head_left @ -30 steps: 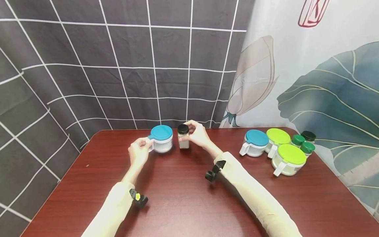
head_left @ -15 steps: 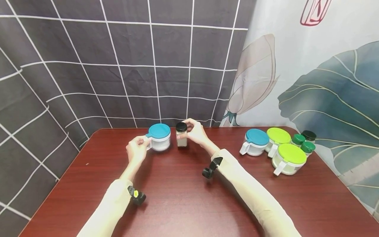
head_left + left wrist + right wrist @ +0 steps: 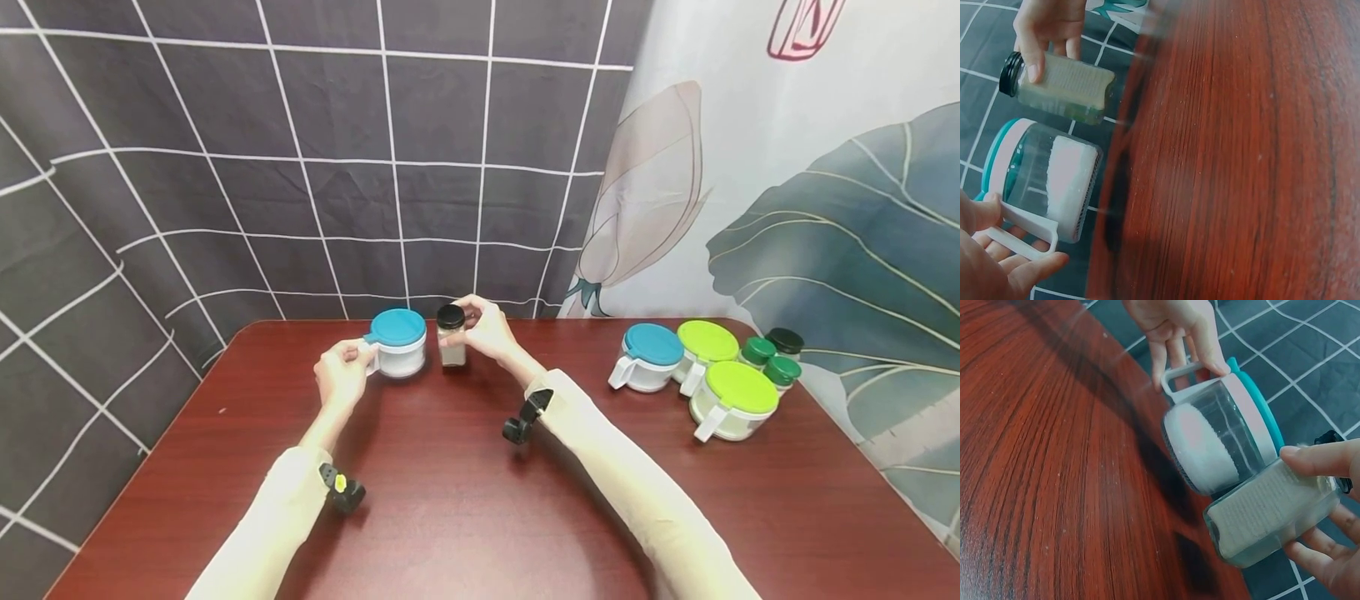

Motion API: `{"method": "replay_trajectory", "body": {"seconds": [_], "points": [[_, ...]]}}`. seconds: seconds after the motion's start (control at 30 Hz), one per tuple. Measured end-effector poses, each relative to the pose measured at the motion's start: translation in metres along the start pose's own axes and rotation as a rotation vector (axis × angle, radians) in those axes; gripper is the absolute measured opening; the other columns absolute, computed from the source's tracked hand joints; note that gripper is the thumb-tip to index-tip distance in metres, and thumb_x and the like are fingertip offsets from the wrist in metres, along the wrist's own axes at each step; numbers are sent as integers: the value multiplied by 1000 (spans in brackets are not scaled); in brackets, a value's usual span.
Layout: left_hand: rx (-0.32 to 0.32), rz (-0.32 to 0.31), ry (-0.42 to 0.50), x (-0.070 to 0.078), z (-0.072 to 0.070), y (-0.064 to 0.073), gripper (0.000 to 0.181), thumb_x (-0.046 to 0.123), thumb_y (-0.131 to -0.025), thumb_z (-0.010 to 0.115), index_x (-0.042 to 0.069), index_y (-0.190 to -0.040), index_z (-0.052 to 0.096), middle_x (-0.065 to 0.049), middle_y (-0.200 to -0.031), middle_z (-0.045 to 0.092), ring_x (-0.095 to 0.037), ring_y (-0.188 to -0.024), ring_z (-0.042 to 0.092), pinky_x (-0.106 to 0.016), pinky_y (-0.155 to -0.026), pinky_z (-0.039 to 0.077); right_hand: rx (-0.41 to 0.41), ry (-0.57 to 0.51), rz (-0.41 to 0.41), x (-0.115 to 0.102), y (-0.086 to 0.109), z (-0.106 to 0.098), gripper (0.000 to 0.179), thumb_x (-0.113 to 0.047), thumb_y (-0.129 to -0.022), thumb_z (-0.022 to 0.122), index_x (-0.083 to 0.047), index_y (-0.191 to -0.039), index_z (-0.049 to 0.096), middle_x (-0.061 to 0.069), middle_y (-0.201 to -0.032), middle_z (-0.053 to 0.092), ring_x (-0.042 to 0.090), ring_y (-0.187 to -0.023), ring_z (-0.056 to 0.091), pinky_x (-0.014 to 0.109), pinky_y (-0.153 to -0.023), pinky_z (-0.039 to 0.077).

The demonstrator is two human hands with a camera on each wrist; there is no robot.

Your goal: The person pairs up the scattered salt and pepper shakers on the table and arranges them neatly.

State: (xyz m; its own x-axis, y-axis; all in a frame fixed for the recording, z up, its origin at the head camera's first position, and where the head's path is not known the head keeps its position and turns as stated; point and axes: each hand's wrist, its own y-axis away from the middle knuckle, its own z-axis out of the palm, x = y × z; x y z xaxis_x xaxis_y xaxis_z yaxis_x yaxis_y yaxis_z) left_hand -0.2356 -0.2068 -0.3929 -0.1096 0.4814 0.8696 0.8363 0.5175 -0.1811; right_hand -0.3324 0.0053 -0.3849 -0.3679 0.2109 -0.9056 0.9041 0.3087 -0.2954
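On the reddish-brown wood-grain table (image 3: 435, 508), towards the right, stand close together 1 blue-lidded handled jar (image 3: 651, 377), 2 lime-lidded handled jars (image 3: 742, 388), 2 green-capped jars (image 3: 783, 372) and 1 partly hidden black-capped jar (image 3: 785, 340).

At 4 o'clock in my right wrist view, my right hand (image 3: 1337, 561) grips a glass jar (image 3: 1266, 515) with beige contents, its black cap (image 3: 1334, 439) toward 2 o'clock. At 12 o'clock, my left hand (image 3: 1179, 325) holds the white-handled pot (image 3: 1204, 440) of white contents, teal lid (image 3: 1261, 409) facing 2 o'clock. I can't tell whether they touch. Reddish-brown table (image 3: 1041, 456) fills 9 o'clock; gridded dark cloth (image 3: 1310, 359), 2 o'clock.
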Motion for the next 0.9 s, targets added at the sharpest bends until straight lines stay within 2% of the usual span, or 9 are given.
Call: {"method": "replay_trajectory", "body": {"seconds": [0.33,0.9], "points": [[21,-15,8,-6,-1,-3,30,22,-85,71,2,-107,70,-22,-109,69,-37,-105,64,-46,-93,46,17,-13,13,5,-2,6,54,2,-56,87,-3,-105,65,17,-100,71,6,-72,64,18,-69,50],[40,-40,34,-10,0,-2,29,20,-85,71,0,-106,70,-24,-109,69,-37,-104,64,-46,-91,47,7,-37,42,7,-6,14,55,3,-58,86,-2,-109,66,18,-105,71,13,-80,68,17,-71,50]]}}
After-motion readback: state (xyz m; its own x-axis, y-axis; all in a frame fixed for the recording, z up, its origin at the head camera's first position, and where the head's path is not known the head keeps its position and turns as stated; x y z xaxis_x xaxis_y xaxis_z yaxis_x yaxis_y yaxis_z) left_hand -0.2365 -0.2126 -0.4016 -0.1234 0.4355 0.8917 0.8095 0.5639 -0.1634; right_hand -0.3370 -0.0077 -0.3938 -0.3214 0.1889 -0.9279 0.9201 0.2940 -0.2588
